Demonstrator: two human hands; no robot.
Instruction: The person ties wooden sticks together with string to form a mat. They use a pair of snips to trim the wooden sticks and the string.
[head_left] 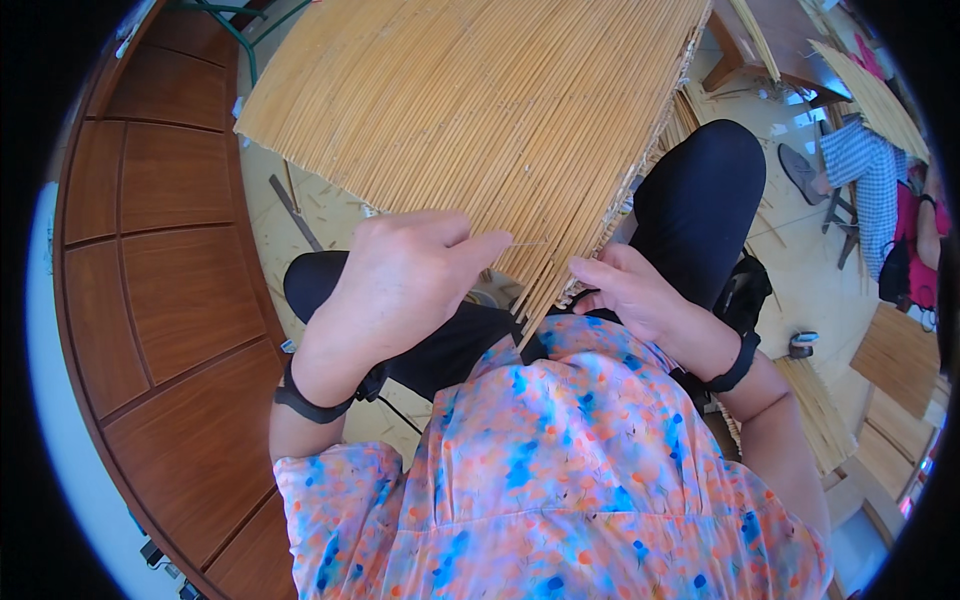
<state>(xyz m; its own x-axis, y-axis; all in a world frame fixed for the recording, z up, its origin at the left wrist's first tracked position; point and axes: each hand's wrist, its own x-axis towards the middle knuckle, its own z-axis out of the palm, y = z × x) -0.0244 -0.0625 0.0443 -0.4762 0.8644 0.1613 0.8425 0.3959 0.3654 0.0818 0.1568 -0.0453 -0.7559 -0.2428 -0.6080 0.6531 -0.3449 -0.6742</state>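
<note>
Tan, flat mat of parallel stalks [480, 110] extends forward beyond the grip. Left hand [410, 268] pinches a thin, pale strand [530, 244] above it. Right hand [637, 291] contacts its near right edge; pinch cannot be determined.

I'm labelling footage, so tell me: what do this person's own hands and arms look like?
The left hand and right hand are ungloved. Black bands circle both wrists; a small dark device and thin dark cable show beside the left one. The left sleeve is short, pinkish with blue and orange blotches.
</note>
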